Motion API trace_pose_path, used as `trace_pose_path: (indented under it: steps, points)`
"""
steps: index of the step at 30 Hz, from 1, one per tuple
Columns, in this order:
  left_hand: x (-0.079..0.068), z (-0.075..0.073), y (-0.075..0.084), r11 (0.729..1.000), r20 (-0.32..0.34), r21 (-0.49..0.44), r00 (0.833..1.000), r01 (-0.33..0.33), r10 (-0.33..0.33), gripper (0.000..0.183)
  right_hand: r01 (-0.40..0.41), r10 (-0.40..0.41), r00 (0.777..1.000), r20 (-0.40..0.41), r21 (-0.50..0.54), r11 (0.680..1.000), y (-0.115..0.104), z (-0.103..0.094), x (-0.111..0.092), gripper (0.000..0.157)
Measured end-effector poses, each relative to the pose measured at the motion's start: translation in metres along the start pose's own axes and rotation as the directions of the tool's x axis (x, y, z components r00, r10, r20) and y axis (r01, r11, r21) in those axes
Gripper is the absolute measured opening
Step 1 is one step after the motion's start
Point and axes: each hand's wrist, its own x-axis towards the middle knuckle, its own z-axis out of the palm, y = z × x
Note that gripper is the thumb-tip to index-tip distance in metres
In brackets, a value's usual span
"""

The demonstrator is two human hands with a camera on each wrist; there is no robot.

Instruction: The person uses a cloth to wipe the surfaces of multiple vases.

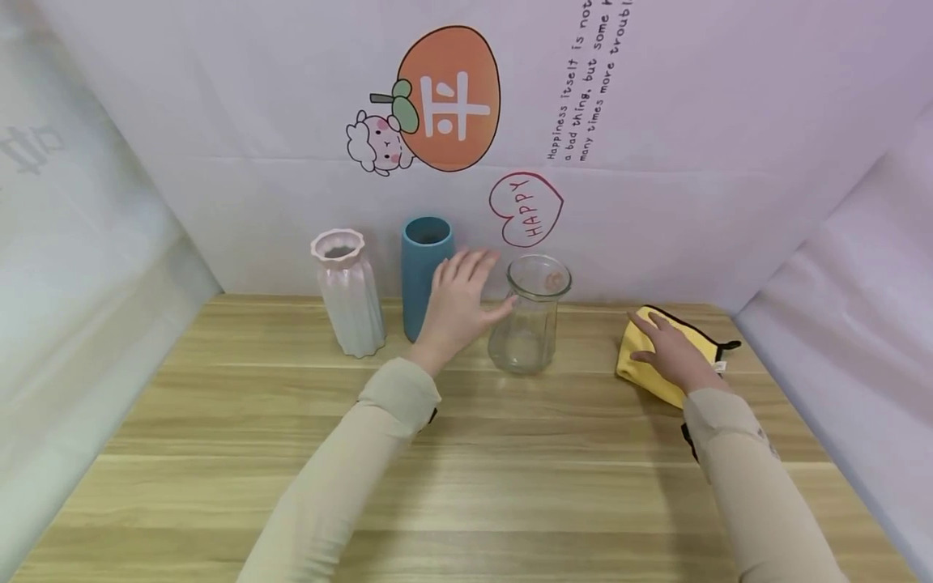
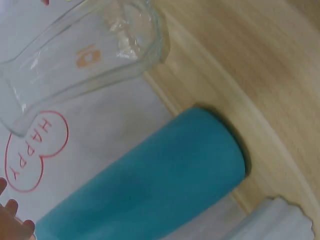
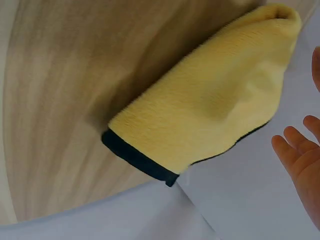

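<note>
My left hand (image 1: 459,306), fingers spread, is in front of a blue vase (image 1: 415,279) and to the left of a clear glass vase (image 1: 523,344). It holds nothing; whether the thumb touches the glass rim cannot be told. In the left wrist view the blue vase (image 2: 150,180) and the glass vase (image 2: 85,65) stand apart, with fingertips at the lower left edge. My right hand (image 1: 676,356) hovers over a folded yellow cloth (image 1: 636,372) with black edging. The right wrist view shows its fingers extended and apart from the cloth (image 3: 200,95).
A pale pinkish-white ribbed vase (image 1: 353,312) stands left of the blue one. All stand on a wood-grain table (image 1: 525,486), near its back edge. Behind rises a white printed cloth backdrop (image 1: 291,105), and white sheets hang on both sides.
</note>
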Motion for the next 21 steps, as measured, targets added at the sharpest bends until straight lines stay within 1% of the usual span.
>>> trace_pose_path:
  steps: [5,10,12,17,21]
  points:
    - [-0.001,0.01,0.006,0.999,0.062,0.027,0.998,0.018,-0.02,0.07,0.012,-0.012,1.0,0.021,0.012,1.0,0.003,0.008,-0.001,0.074]
    - [0.003,0.017,0.01,0.998,0.109,0.004,0.992,0.057,-0.058,0.075,0.005,-0.007,0.999,0.032,0.038,0.999,0.005,0.014,-0.001,0.075]
    - [0.006,0.02,0.012,0.996,0.141,-0.021,0.987,0.086,-0.082,0.078,0.004,-0.006,0.999,0.036,0.048,0.999,0.006,0.017,0.0,0.076]
    - [0.012,0.025,0.017,0.989,0.218,-0.043,0.967,0.143,-0.13,0.085,0.001,-0.003,0.999,0.037,0.051,0.999,0.012,0.025,0.001,0.079]
    - [0.015,0.029,0.02,0.988,0.241,-0.035,0.961,0.152,-0.14,0.089,0.014,-0.015,0.999,0.032,0.032,0.999,0.016,0.032,0.002,0.079]
